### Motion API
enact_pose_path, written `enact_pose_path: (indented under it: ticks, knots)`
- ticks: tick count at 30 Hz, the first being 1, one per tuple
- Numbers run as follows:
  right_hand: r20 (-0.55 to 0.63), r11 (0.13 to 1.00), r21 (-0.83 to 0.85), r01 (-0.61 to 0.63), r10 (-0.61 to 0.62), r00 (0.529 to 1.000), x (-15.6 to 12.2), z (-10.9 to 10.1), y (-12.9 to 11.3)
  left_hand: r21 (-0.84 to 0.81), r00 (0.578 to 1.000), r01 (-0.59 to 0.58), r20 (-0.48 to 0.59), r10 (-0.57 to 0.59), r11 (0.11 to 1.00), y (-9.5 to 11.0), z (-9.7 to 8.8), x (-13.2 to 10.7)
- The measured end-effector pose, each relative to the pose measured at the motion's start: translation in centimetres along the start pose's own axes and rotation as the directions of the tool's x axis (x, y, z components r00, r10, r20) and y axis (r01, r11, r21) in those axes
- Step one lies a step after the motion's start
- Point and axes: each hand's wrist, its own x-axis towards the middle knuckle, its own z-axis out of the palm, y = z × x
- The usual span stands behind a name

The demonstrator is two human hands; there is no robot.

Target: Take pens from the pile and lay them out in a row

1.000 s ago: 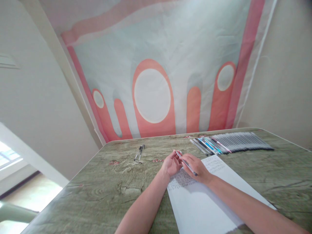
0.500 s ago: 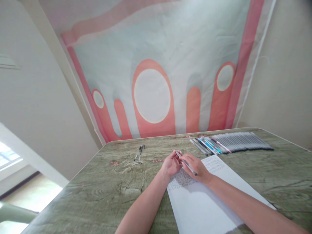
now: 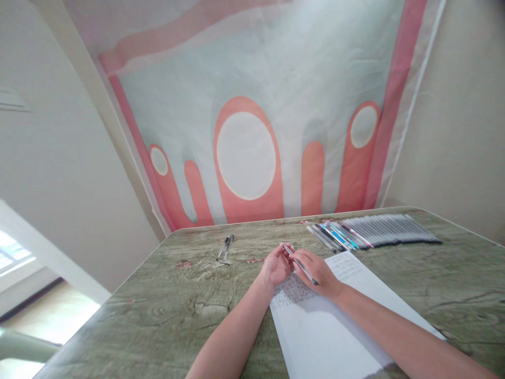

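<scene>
Both hands meet over the top of a white sheet of paper (image 3: 331, 337) with rows of handwriting on its upper part. A clear-barrelled pen (image 3: 305, 271) slants between them, its dark end toward me. My right hand (image 3: 321, 276) grips the pen from the right with bent fingers. My left hand (image 3: 276, 268) is turned palm up, its curled fingers at the pen's far end; the exact contact there is hard to make out. The sheet lies under both hands and the right forearm.
A long row of clear pens (image 3: 394, 229) lies side by side at the back right, with several coloured pens (image 3: 339, 235) at its left end. Two small dark-ended pens (image 3: 225, 247) lie left of my hands on the wood-patterned table (image 3: 165, 310). A patterned wall covering (image 3: 292, 116) rises behind.
</scene>
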Motion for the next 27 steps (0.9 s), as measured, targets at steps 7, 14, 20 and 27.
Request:
enact_pose_path:
  ticks: [7,14,20,27]
  knots:
    - [0.002,1.000,0.000,-0.005,0.005,1.000,-0.2,0.2,0.3,0.016,0.999,-0.041,-0.013,0.041,0.999,0.0,0.4,-0.1]
    - [0.002,1.000,-0.007,-0.004,0.004,1.000,-0.1,0.2,0.2,-0.056,0.998,-0.046,0.029,0.048,0.997,-0.2,0.0,0.1]
    - [-0.019,1.000,-0.018,-0.004,0.004,1.000,-0.3,0.3,0.3,-0.064,0.999,-0.051,0.013,0.052,0.997,-0.2,0.0,0.0]
    - [-0.053,0.997,0.019,-0.081,0.082,0.995,-0.4,0.5,0.6,0.265,0.956,-0.233,-0.115,0.271,0.935,-0.9,-0.5,1.0]
